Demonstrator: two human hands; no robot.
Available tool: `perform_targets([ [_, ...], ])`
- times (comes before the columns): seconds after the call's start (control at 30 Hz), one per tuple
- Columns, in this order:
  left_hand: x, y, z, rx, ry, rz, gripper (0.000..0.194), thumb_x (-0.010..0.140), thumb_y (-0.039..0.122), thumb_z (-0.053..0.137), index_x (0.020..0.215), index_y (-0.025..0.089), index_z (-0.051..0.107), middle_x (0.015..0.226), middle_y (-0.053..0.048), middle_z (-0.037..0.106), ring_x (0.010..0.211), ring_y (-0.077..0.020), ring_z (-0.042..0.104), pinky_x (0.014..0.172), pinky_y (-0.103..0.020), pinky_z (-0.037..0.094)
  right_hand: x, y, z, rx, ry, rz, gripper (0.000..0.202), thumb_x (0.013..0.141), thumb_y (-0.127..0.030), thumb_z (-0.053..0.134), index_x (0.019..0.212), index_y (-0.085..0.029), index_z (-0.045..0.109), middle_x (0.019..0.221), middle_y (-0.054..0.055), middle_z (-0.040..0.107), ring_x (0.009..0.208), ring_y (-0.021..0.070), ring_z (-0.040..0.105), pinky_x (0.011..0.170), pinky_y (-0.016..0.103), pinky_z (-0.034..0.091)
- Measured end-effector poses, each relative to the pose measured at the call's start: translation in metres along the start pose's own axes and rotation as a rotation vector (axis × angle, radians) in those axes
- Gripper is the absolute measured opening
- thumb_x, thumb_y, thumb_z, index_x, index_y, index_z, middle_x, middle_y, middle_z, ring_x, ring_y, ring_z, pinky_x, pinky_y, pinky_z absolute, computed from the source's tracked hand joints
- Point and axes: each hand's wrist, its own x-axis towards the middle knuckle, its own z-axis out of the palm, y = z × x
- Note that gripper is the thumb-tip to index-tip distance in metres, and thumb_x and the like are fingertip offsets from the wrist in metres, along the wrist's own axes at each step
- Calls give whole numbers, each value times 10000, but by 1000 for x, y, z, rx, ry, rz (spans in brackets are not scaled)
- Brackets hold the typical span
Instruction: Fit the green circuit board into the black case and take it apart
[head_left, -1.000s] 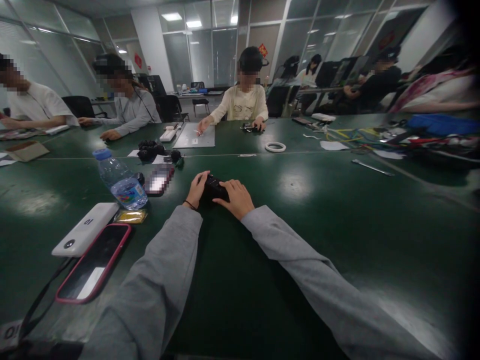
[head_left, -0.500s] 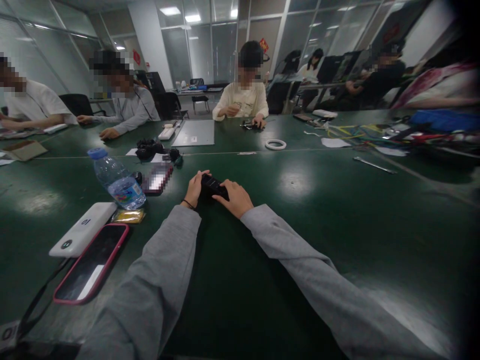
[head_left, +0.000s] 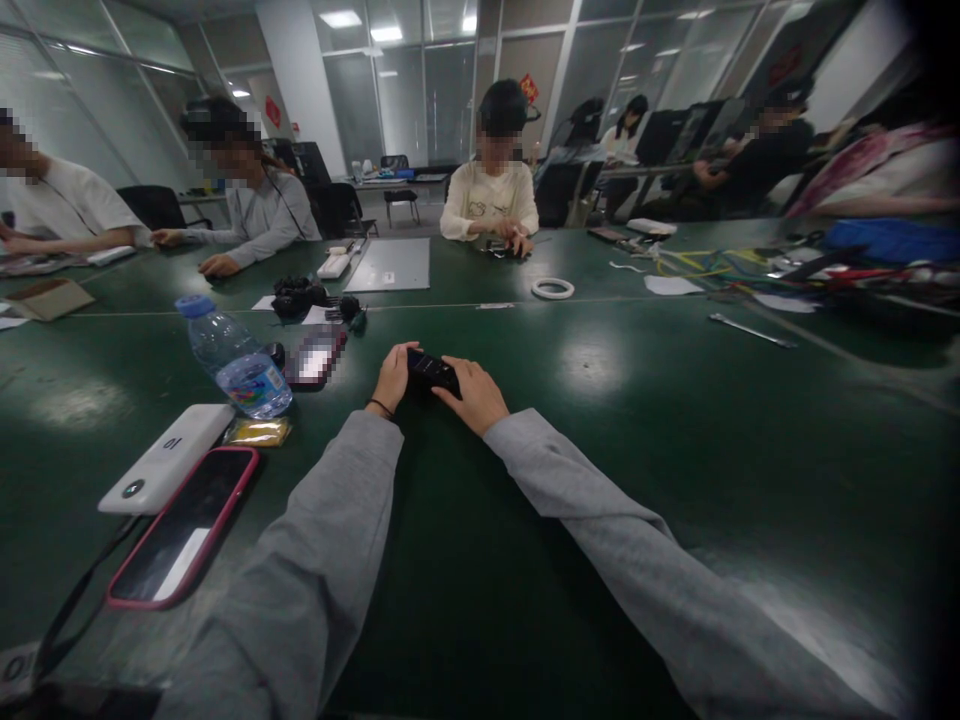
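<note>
A small black box-shaped device [head_left: 433,371] with faint light marks on its upper face is held between my two hands over the green table. I cannot make out its exact kind. My left hand [head_left: 391,378], with a dark band at the wrist, grips its left end. Around the right end close the fingers and thumb of my right hand [head_left: 478,396]. The far side and underside of the device are hidden.
On the green table [head_left: 585,480] to my left are a water bottle [head_left: 251,375], a white power bank [head_left: 169,455], a red-cased phone [head_left: 187,525] and a yellow packet [head_left: 259,432]. Ahead lies a white ring [head_left: 553,288]; a wrench [head_left: 750,331] is farther right. Several people sit beyond.
The device and both my hands have shifted very slightly right, with the grip kept. Across the table, a person's hands have come together over a small dark object.
</note>
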Motion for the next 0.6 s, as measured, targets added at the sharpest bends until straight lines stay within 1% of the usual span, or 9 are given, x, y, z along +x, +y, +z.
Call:
perform_targets([
  [0.13,-1,5,-1,-75,-62,-74,309,887,370,442,1003,158,636,945,-75,668,888,-166,604,862,-300,443,0,2,0,14,8,25,515,872,-396,582,1290,-136,432,1150,140,538,1054,275,500,857,417,456],
  [0.2,-2,8,-2,-92,-64,-104,308,865,385,487,1009,164,647,968,-70,667,903,-166,598,859,-291,440,0,5,1,37,40,67,517,857,-388,599,1278,-133,442,1144,143,526,1052,281,496,869,429,455],
  [0.3,-4,10,-3,-57,-49,-120,342,844,432,515,1000,173,673,992,-60,661,930,-167,583,861,-279,431,0,13,4,74,129,205,512,827,-356,625,1264,-151,453,1148,145,496,1065,300,477,869,453,454],
  [0.4,-5,12,-3,-12,-92,-133,372,840,457,511,1005,173,685,988,-57,663,928,-171,577,861,-289,430,0,22,10,111,190,330,503,796,-290,629,1251,-158,461,1129,147,482,1063,310,464,890,481,437],
  [0.5,-5,12,-2,16,-145,-128,343,815,428,555,999,171,689,995,-57,668,948,-179,574,876,-297,426,0,26,12,145,211,357,511,790,-235,597,1266,-127,447,1147,166,463,1073,311,447,931,492,412],
  [0.6,-6,12,-2,26,-158,-115,340,811,426,559,998,175,689,1009,-56,669,962,-180,574,887,-304,425,1,25,10,171,250,375,536,796,-195,553,1306,-103,414,1189,183,438,1094,307,431,948,487,405],
])
